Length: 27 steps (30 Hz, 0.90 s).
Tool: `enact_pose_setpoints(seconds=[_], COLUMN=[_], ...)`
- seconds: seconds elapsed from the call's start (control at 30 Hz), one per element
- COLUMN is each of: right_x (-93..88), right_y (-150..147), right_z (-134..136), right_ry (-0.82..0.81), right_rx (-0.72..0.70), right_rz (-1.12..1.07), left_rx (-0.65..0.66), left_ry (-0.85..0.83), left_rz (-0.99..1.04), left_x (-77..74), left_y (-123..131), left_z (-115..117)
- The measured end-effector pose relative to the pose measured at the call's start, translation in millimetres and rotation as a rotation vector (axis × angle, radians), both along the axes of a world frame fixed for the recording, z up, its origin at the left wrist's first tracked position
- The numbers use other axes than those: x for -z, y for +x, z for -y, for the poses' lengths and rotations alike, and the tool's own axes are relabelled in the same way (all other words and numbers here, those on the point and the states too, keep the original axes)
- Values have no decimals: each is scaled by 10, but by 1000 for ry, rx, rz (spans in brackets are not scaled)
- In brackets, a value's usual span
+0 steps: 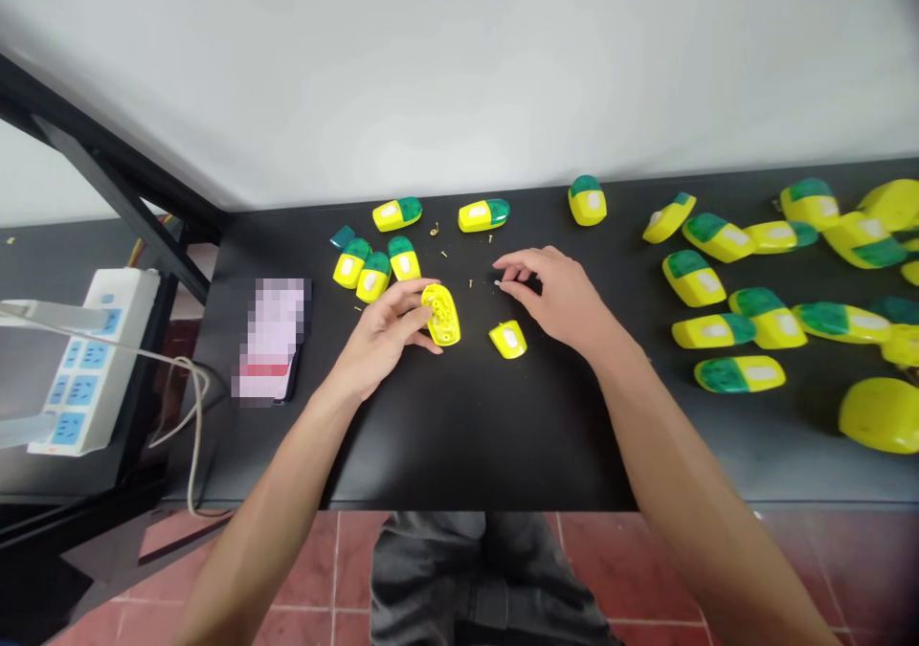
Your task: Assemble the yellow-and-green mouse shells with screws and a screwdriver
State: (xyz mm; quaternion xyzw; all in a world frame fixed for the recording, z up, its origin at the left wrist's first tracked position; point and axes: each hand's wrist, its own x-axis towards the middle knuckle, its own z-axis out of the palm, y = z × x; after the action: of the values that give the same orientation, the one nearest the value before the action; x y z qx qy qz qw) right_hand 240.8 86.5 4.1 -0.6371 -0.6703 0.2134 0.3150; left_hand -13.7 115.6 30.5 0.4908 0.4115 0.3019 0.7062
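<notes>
My left hand [393,325] grips a yellow plastic shell half [443,316], its hollow, ribbed inside turned up. My right hand [552,292] hovers low over the black table, thumb and forefinger a little apart. At the thumb's tip is a small pale piece [497,284], too tiny to name; whether it is touched I cannot tell. Between the hands lies a short yellow cover with a white button [508,339]. Small brass-coloured screws [471,283] are scattered beyond, with a little metal part [435,231] near them.
Several yellow-and-green devices [404,258] sit behind my left hand, beside a loose green cap [343,237]. Many more devices [694,278] crowd the right side. A phone [277,340] lies at left, near a white power strip [93,359] and its cable [197,435].
</notes>
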Motion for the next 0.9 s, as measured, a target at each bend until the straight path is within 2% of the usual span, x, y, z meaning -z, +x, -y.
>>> enact_pose_setpoints(seconds=[0.2, 0.33, 0.4, 0.47, 0.6, 0.77, 0.9], right_x=[-29, -81, -93, -85, -21, 43, 40], right_y=[41, 164, 250, 328, 375, 275, 255], right_z=[-10, -18, -25, -31, -44, -60, -60], right_ry=[-14, 75, 132, 148, 83, 32, 27], right_rx=[47, 217, 326, 376, 338, 237, 227], right_rz=[-41, -77, -79, -74, -52, -51, -60], left_rx=[10, 41, 68, 76, 75, 136, 174], left_ry=[15, 59, 156, 337, 666, 791, 834], left_rz=[-29, -58, -118, -241, -465, -538, -591], left_x=[-30, -22, 12, 50, 82, 61, 78], left_y=[1, -20, -35, -47, -54, -45, -50], left_z=[-1, -13, -17, -13, 15, 38, 28])
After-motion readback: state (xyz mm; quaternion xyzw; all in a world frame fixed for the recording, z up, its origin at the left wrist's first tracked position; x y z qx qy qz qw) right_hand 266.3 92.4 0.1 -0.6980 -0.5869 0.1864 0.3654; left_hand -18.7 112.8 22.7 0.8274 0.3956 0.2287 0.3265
